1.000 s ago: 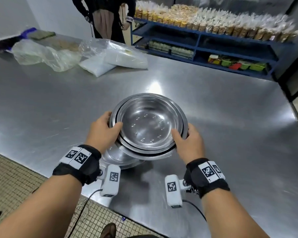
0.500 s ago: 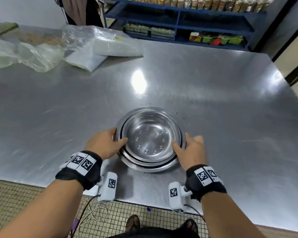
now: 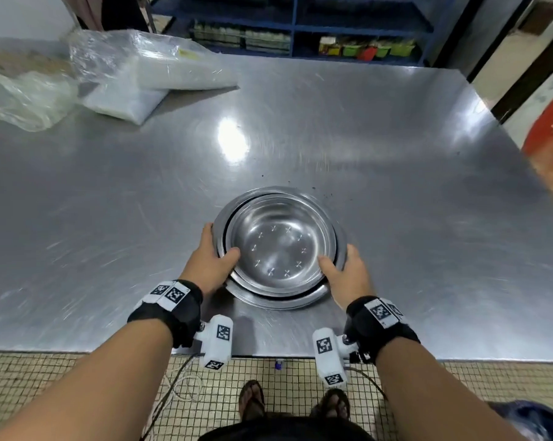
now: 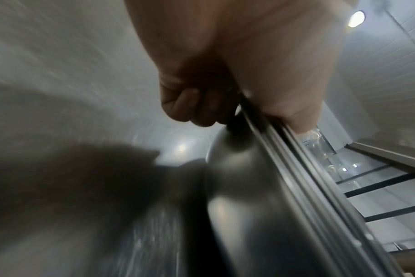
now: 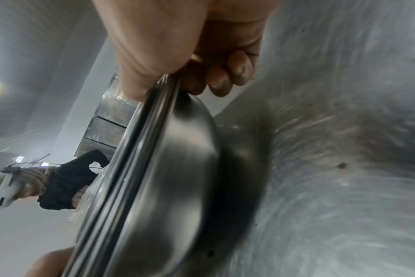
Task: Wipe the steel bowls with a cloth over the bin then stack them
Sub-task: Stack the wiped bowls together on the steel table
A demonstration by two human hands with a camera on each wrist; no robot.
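Observation:
A nested stack of steel bowls [image 3: 280,249] hangs just above the steel table [image 3: 396,192], near its front edge. My left hand [image 3: 209,265] grips the stack's left rim, thumb inside the top bowl and fingers curled under. My right hand [image 3: 348,275] grips the right rim the same way. In the left wrist view the fingers [image 4: 190,105] curl under the layered rims of the stack [image 4: 261,187]. In the right wrist view the fingers [image 5: 223,75] hook under the rims of the bowl stack [image 5: 178,178], whose shadow falls on the table. No cloth or bin is visible.
Clear plastic bags [image 3: 135,74] with white contents lie at the table's far left. A blue shelf rack [image 3: 300,30] with packaged goods stands behind the table. An orange object [image 3: 552,144] sits beyond the right edge. My sandalled feet [image 3: 294,402] stand on tiled floor below the table's front edge.
Both hands have drawn the bowl stack toward the table's front edge while holding it. My head has tilted down, so the floor and feet have come into view.

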